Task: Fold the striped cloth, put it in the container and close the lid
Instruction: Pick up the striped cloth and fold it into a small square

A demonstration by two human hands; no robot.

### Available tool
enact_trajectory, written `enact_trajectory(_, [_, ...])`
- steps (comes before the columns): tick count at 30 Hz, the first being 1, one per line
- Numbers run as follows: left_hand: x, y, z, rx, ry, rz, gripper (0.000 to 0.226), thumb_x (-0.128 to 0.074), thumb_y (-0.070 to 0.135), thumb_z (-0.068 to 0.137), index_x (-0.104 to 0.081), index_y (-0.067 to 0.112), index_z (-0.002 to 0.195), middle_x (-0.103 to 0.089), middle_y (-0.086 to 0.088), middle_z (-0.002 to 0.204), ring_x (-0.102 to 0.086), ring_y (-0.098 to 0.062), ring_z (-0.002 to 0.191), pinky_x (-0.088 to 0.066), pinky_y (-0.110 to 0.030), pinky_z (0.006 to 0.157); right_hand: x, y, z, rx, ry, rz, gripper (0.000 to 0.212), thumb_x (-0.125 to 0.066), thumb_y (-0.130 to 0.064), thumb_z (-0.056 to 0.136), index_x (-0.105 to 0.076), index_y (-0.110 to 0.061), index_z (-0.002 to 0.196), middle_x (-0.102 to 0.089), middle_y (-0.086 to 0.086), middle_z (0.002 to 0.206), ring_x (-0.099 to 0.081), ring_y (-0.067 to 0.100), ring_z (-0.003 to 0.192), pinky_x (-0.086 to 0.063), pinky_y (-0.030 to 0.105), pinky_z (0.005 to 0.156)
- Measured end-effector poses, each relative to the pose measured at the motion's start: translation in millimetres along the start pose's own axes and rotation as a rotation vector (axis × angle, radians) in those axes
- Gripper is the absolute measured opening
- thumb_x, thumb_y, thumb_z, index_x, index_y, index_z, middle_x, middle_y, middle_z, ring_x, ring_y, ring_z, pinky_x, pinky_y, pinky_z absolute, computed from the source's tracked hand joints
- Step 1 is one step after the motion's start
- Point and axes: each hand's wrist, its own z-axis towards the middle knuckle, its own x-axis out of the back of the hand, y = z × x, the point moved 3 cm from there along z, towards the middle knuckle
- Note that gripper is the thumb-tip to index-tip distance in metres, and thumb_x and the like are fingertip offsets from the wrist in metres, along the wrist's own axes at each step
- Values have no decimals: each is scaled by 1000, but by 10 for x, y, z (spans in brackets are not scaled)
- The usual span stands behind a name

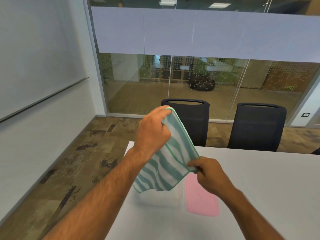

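Note:
A green-and-white striped cloth (pixel 164 167) hangs in the air above the near left part of the white table (pixel 259 179). My left hand (pixel 152 130) pinches its upper corner, raised high. Lower and to the right, my right hand (pixel 209 174) pinches another corner, so the top edge runs slanted between them. The rest of the cloth droops below in loose folds. A flat pink lid (pixel 201 198) lies on the table under my right hand. Just left of it, below the cloth, is a faint clear container (pixel 155 200), blurred and hard to make out.
Two dark office chairs (pixel 188 122) (pixel 256 127) stand at the far side of the table. Behind them runs a glass wall. A whiteboard (pixel 34 58) covers the left wall. The table's left edge drops to patterned floor (pixel 78 161).

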Motion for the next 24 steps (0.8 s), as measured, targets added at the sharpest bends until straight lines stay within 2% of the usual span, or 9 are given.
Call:
enact_trajectory(3, [7, 14, 22, 10, 4, 3, 47, -50, -6, 85, -65, 7, 127, -64, -5, 134, -57, -18, 125, -40, -23, 106, -105, -55, -56, -36, -32, 260, 30, -57, -31, 86, -74, -25, 111, -70, -6, 114, -66, 14, 95, -58, 39, 89])
enact_trajectory(5, [-3, 8, 23, 20, 8, 0, 45, -51, -6, 86, -64, 7, 127, -64, -5, 133, -58, -19, 124, -39, -21, 103, -151, -91, -65, -75, -48, 344, 43, -62, -66, 74, -69, -40, 106, -65, -22, 110, -64, 7, 97, -59, 28, 79])
enact_trajectory(7, [-23, -8, 22, 39, 9, -8, 43, -53, -4, 88, -64, 8, 127, -64, -5, 133, -58, -19, 123, -38, -20, 101, -198, -120, -47, -53, -45, 274, 58, -63, -81, 61, -65, -44, 106, -58, -32, 105, -63, 5, 94, -58, 21, 74])
enact_trajectory(11, [-58, -43, 25, 77, 20, -22, 41, -56, -1, 88, -64, 8, 127, -65, -6, 131, -59, -21, 122, -38, -20, 98, -325, -132, 23, -48, -137, 195, 68, -69, -73, 62, -67, -32, 116, -58, -21, 112, -61, 11, 99, -61, 31, 84])
enact_trajectory(15, [-82, -103, 27, 122, 36, -31, 40, -58, 1, 88, -65, 9, 127, -65, -6, 131, -60, -22, 121, -41, -23, 97, -400, -178, 46, -9, -173, 164, 42, -69, -58, 75, -75, -23, 96, -69, -7, 95, -64, 15, 87, -61, 32, 80])
enact_trajectory(18, [-91, -169, 39, 146, 45, -26, 40, -60, 0, 86, -66, 8, 125, -66, -6, 130, -61, -22, 119, -43, -24, 96, -364, -188, 34, 18, -174, 186, 27, -68, -45, 83, -76, -21, 93, -71, -5, 94, -65, 14, 86, -60, 29, 79])
enact_trajectory(20, [-58, -239, 64, 148, 56, 2, 42, -60, -2, 82, -68, 8, 121, -68, -6, 125, -62, -22, 115, -44, -23, 94, -253, -163, 45, 62, -119, 177, 19, -71, -36, 83, -76, -19, 87, -71, -4, 86, -64, 11, 78, -55, 28, 72])
enact_trajectory(22, [-6, -343, 97, 147, 63, 61, 41, -60, -1, 77, -72, 9, 115, -71, -5, 120, -64, -21, 108, -42, -21, 91, -63, -81, 85, 97, 14, 190, 7, -76, -22, 82, -77, -16, 78, -68, -3, 75, -59, 9, 68, -47, 26, 65])
enact_trajectory(24, [48, -461, 130, 158, 52, 111, 38, -62, 3, 75, -74, 10, 110, -72, -4, 114, -63, -15, 98, -42, -18, 87, 149, 22, 139, 111, 138, 193, 6, -76, -13, 82, -77, -15, 76, -69, -1, 74, -60, 10, 68, -44, 22, 63])
